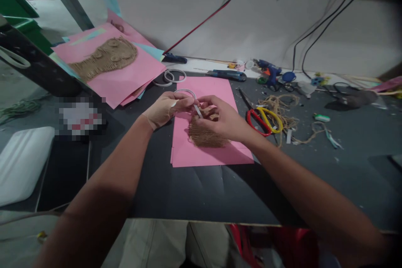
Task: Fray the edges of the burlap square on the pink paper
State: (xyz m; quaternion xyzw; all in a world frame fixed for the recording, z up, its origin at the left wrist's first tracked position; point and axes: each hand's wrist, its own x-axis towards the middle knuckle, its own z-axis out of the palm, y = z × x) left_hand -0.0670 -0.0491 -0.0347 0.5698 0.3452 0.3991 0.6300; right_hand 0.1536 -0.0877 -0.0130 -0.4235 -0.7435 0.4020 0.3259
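My left hand point(165, 109) is closed around a thin white tape ring point(185, 92) above a pink paper sheet point(204, 155). My right hand point(221, 119) pinches the white tape strip point(197, 111) that runs from the ring. Under my right hand, a patch of brown jute twine point(204, 136) is stuck on the pink sheet. Both hands meet over the sheet's middle, fingertips nearly touching.
Red and yellow scissors point(262, 119) lie right of the sheet beside loose twine point(282, 104). Spare tape rings point(172, 76), a blue cutter point(228, 75) and a blue glue gun point(270, 71) sit at the back. A pink sheet with a finished jute shape point(105, 60) lies far left.
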